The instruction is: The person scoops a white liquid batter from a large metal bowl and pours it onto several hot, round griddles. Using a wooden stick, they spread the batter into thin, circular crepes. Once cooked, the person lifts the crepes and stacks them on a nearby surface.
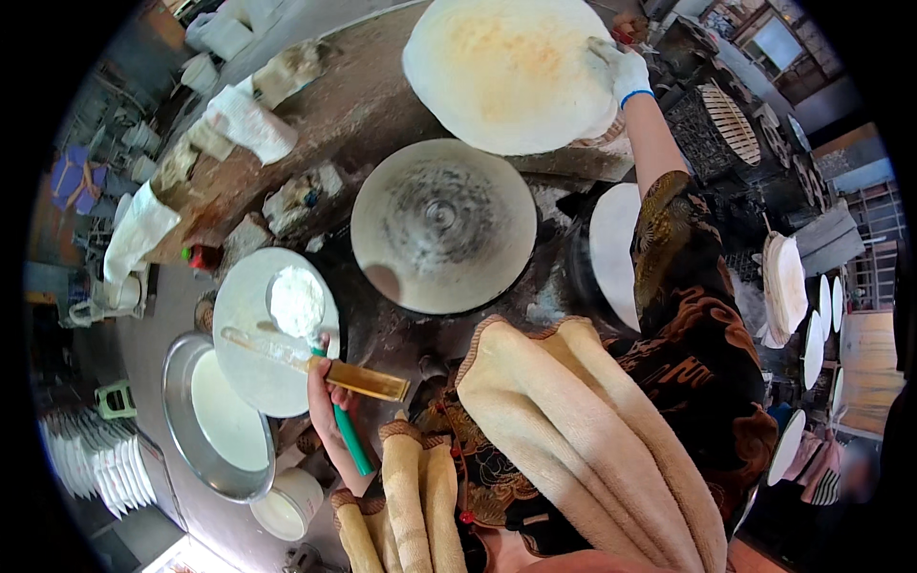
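Observation:
My left hand (330, 382) is closed around two tools at once. One is a ladle with a green handle (351, 439), its bowl full of white batter (297, 301). The other is a flat wooden spreader (368, 380), its blade smeared with white. Both hang over a round pale griddle (250, 377) on the left. At the upper right, my right hand (626, 73), in a white glove with a blue cuff, grips the edge of a large round flatbread (511, 72), lightly browned in the middle. Below the flatbread lies a bare round griddle (444, 226) with dark scorch marks.
A metal basin of white batter (229, 411) stands at the left, beside a white bucket (289, 506). Another round white surface (614, 253) sits under my right arm. A brown ledge (330, 105) with cloths runs behind the griddles. Stacked flatbreads (783, 286) stand far right.

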{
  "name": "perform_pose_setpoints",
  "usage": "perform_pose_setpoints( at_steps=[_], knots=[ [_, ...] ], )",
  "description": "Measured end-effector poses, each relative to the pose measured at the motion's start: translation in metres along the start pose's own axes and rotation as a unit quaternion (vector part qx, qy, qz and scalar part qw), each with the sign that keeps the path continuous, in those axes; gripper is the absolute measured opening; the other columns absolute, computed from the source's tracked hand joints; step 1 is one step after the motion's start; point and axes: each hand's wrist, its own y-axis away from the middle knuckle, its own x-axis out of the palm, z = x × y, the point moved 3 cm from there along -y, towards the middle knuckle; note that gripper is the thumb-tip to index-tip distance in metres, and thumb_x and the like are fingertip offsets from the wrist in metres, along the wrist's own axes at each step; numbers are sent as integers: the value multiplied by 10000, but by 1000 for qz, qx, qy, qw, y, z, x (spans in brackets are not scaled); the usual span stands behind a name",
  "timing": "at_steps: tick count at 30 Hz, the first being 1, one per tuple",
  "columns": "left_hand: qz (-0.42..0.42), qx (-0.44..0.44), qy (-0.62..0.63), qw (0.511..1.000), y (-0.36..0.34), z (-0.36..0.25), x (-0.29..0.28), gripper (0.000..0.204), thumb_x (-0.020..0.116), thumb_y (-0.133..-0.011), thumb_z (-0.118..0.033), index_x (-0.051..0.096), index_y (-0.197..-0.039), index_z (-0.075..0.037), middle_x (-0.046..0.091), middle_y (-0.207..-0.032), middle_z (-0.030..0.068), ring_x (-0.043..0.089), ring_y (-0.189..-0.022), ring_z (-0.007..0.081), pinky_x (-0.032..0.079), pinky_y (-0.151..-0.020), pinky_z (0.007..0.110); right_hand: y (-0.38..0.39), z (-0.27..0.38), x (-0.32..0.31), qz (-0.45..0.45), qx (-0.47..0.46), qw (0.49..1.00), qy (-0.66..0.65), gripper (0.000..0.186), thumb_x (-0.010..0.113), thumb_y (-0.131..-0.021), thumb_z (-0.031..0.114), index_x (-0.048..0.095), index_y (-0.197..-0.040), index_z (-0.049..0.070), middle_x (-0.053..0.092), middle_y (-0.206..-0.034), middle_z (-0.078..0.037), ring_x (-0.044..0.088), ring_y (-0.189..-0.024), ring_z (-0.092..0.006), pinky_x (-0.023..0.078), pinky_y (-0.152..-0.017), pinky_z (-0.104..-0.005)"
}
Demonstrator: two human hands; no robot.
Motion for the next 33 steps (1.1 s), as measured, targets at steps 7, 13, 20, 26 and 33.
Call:
perform_pose_setpoints(
  at_steps=[7,13,20,26,33],
  knots=[
    [-29,-2,53,998,-3,14,46,315,527,-926,-193,408,-638,-145,390,-443,-59,356,-291,59,311,-272,188,-32,-93,-72,-280,69,936,202,500,736,-778,304,630,-1102,-61,671,-1055,-142,651,-876,-226,508,-786,-326],
    [-75,35,9,997,13,22,77,245,506,-935,-219,526,-727,-92,397,-441,-67,379,-308,47,305,-266,182,-31,-214,-140,-385,179,898,113,458,729,-772,232,612,-1113,-51,652,-1091,-162,644,-923,-259,507,-811,-353],
    [-15,32,-12,999,6,29,66,402,509,-929,-215,464,-1290,-44,480,-558,-50,372,-325,40,275,-268,191,-44,-250,-169,-344,291,873,186,435,735,-764,166,602,-1113,-56,646,-1095,-169,646,-919,-275,517,-801,-369],
    [-32,52,34,998,2,30,75,420,483,-935,-169,437,-1316,1,353,-512,-57,324,-325,46,279,-277,191,-37,-237,-154,-260,229,937,49,492,680,-842,185,515,-1303,139,646,-1072,-104,633,-902,-256,514,-734,-404],
    [-33,34,79,996,2,15,26,413,498,-930,-145,460,-1332,-56,325,-472,-69,290,-328,44,250,-307,189,0,-206,-138,-187,281,915,219,413,622,-877,364,640,-1043,-13,660,-964,-121,629,-805,-281,523,-720,-437]
  ],
)
